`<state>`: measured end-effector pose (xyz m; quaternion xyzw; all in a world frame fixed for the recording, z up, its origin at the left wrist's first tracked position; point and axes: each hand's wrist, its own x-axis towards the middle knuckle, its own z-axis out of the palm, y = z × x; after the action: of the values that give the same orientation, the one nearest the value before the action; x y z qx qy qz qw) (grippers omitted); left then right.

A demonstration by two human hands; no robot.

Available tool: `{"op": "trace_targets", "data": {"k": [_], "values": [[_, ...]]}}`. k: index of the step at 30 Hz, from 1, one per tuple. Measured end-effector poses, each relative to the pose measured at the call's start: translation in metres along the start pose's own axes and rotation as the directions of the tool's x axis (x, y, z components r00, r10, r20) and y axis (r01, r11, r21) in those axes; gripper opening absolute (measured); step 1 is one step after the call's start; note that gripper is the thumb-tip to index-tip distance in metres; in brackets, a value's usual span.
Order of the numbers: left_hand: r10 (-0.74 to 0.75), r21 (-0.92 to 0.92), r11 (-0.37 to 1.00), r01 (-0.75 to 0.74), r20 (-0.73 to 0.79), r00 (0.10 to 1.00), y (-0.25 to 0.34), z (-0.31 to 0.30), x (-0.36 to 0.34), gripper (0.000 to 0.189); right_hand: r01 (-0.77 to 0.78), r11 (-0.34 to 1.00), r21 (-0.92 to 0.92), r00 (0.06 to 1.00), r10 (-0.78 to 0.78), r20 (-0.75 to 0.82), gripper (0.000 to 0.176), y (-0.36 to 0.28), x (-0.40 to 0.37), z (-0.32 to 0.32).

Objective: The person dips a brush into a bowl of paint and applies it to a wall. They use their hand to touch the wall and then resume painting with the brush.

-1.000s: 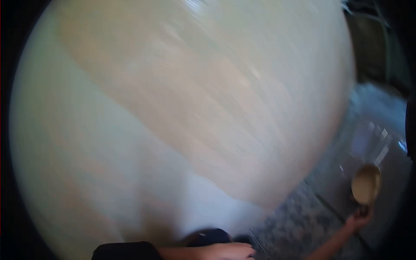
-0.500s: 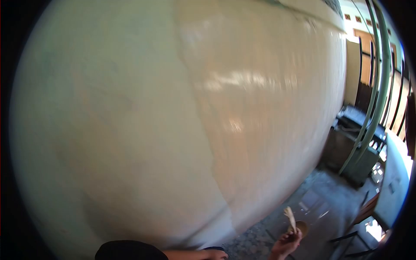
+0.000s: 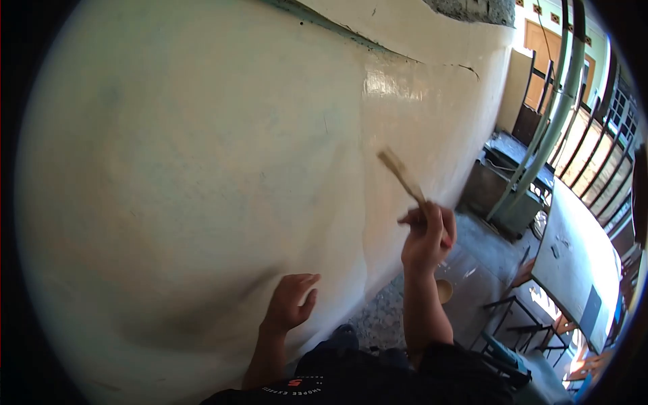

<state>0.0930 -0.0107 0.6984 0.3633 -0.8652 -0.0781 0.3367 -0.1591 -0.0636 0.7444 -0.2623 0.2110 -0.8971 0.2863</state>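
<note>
The right hand (image 3: pixel 426 236) is raised and closed in a fist around the lower end of a thin wooden-handled paintbrush (image 3: pixel 403 177). The brush's long axis slants from the fist up and to the left, and its pale bristle tip ends at the big cream plastered wall (image 3: pixel 189 169), where the matte part meets a glossier tan stretch (image 3: pixel 412 115). Whether the bristles touch the surface cannot be told. The left hand (image 3: pixel 290 302) sits lower and further left, open, with its palm flat on the wall and well apart from the brush. A small round tan bowl (image 3: pixel 444 290) stands on the floor below the right wrist.
</note>
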Motion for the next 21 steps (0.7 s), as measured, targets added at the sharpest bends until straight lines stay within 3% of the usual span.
{"op": "trace_targets", "data": {"k": [2,10,12,14,17,19,21], "values": [[0.015,0.059,0.998,-0.006,-0.152,0.988,0.007,-0.024,-0.005,0.019,0.097,0.994,0.047,0.992,-0.1,0.072,0.016,-0.002,0.017,0.029],[0.231,0.179,0.967,-0.181,-0.32,0.919,-0.003,-0.076,-0.035,0.043,0.224,0.972,0.071,0.962,-0.233,0.145,0.022,0.021,0.059,0.086],[0.31,0.197,0.949,-0.247,-0.42,0.853,-0.008,-0.081,-0.036,0.05,0.242,0.97,0.037,0.958,-0.245,0.147,0.022,0.029,0.06,0.083],[0.328,0.229,0.941,-0.25,-0.423,0.845,-0.009,-0.089,-0.034,0.053,0.177,0.974,-0.138,0.963,-0.143,0.227,0.019,0.041,0.054,0.063],[0.336,0.282,0.933,-0.223,-0.469,0.817,-0.011,-0.092,-0.034,0.055,0.09,0.935,-0.344,0.978,-0.017,0.208,0.016,0.05,0.02,0.018],[0.335,0.309,0.931,-0.195,-0.509,0.793,-0.015,-0.09,-0.031,0.054,0.054,0.912,-0.406,0.986,0.016,0.167,0.016,0.05,-0.006,-0.018],[0.303,0.386,0.92,-0.068,-0.591,0.747,-0.014,-0.084,-0.034,0.052,-0.035,0.891,-0.453,0.98,0.12,0.16,0.018,0.047,-0.026,-0.045]]}}
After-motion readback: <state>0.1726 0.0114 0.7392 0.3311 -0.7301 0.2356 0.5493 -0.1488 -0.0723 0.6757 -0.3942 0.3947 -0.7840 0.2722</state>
